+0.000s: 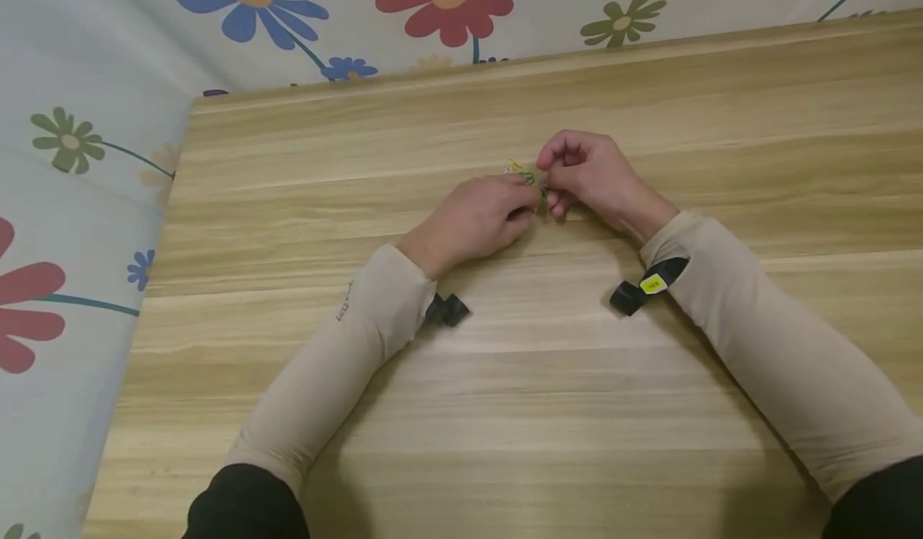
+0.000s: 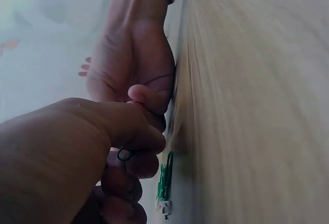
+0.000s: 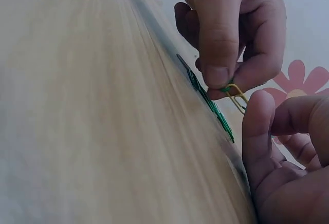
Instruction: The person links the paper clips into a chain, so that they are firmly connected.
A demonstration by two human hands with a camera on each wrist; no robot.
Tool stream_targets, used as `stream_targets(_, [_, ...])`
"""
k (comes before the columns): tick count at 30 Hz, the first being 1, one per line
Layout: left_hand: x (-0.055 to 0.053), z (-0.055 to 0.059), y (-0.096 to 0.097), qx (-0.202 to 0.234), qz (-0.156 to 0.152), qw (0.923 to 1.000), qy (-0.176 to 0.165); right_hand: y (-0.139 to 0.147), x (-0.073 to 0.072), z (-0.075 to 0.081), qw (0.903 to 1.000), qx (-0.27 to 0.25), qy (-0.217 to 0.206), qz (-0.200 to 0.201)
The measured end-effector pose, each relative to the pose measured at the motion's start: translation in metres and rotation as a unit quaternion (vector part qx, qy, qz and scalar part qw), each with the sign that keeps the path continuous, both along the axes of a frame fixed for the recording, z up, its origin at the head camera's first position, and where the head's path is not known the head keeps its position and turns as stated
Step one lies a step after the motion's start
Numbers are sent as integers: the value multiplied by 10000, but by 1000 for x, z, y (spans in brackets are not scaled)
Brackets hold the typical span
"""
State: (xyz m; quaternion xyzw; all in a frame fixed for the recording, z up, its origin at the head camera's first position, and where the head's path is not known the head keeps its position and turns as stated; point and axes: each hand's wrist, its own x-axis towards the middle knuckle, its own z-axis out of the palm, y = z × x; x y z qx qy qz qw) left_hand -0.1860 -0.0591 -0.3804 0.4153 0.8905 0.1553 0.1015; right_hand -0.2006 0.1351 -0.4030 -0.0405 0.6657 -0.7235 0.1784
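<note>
Yellow clip (image 3: pixel 237 98) is bridging the left hand (image 1: pixel 479 215) and right hand (image 1: pixel 594 174) above the desk (image 1: pixel 505 411), its long axis running between them; the left is pinching one end, the right is seemingly pinching the other, neither being nearer.

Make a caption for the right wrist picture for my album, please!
A little yellow clip between the left hand and right hand, near green clips on the wooden table.

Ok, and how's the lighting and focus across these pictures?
Head view: bright tabletop, soft shadows beside the sleeves. Left wrist: left hand dark against a hazy, washed-out wall. Right wrist: tabletop grain blurred, yellow paper clip more distinct.
</note>
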Motion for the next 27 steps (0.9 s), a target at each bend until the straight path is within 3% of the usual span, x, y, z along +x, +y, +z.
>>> stream_targets(12, [5, -9, 3, 678, 666, 9954, -97, -4, 3, -6, 9905, -1216, -274, -579])
stream_targets(20, [3, -16, 9, 1298, 1053, 9841, -598, -2, 4, -5, 9837, -1533, -232, -908])
stream_targets(27, [4, -18, 12, 1395, 1327, 9797, -565, -6, 6, -5, 9793, -1472, -173, -1376])
